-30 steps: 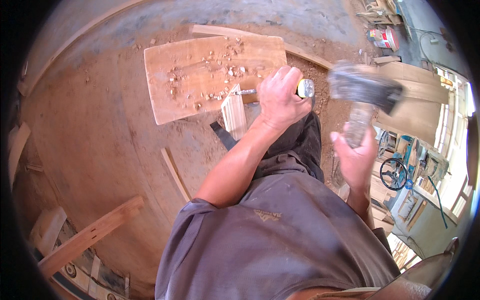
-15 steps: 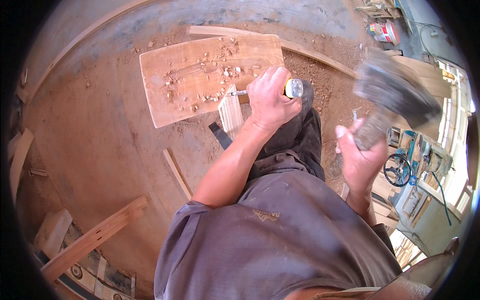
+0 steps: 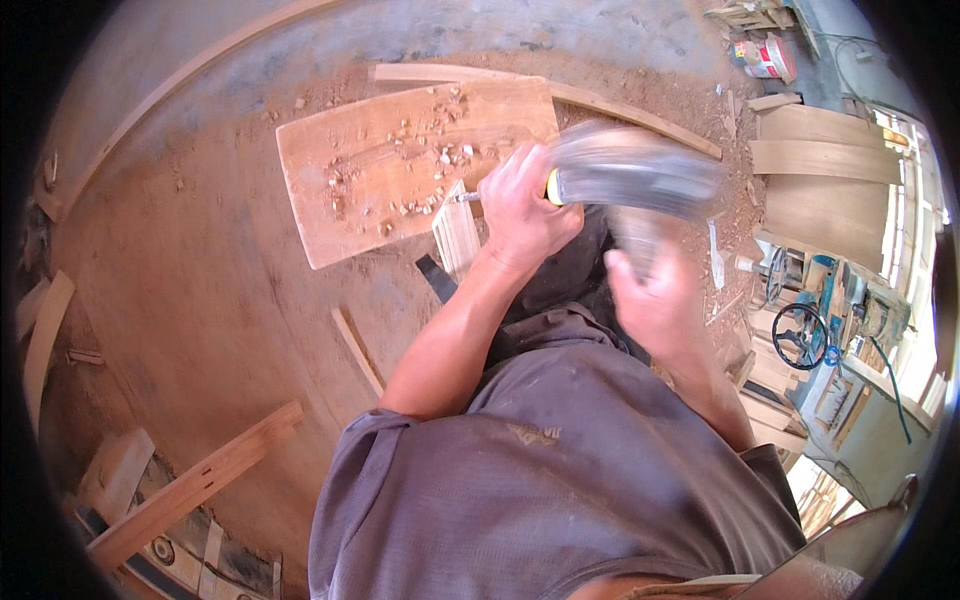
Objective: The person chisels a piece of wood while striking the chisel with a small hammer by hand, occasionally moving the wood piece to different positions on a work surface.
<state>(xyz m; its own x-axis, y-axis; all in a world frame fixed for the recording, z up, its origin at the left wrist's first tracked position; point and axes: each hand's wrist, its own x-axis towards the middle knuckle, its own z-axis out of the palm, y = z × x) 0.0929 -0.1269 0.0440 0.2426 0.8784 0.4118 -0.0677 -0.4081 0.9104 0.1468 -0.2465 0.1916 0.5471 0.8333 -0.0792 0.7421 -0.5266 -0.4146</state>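
Observation:
My left hand [image 3: 527,207] is closed round the yellow handle of a chisel [image 3: 467,197]. The chisel lies nearly level, its blade tip at the end of a light wooden piece [image 3: 457,240]. My right hand [image 3: 655,290] grips a hammer [image 3: 640,178], smeared by motion. Its dark head is at the butt of the chisel handle; whether they touch I cannot tell. Beyond the wooden piece lies a wide board [image 3: 365,150] strewn with wood chips [image 3: 445,155]. A dark strip [image 3: 436,277] sticks out beside the wooden piece.
Long timber strips [image 3: 640,118] lie behind the board. A slotted beam [image 3: 200,480] is at lower left, a thin stick [image 3: 357,350] nearer my left arm. On the right stand a machine with a black handwheel [image 3: 800,336], curved panels [image 3: 825,160] and a bucket [image 3: 768,58].
My right hand has swung the hammer leftward from the right, bringing its head up to the chisel's butt. My left hand keeps its hold on the chisel, shifted slightly left.

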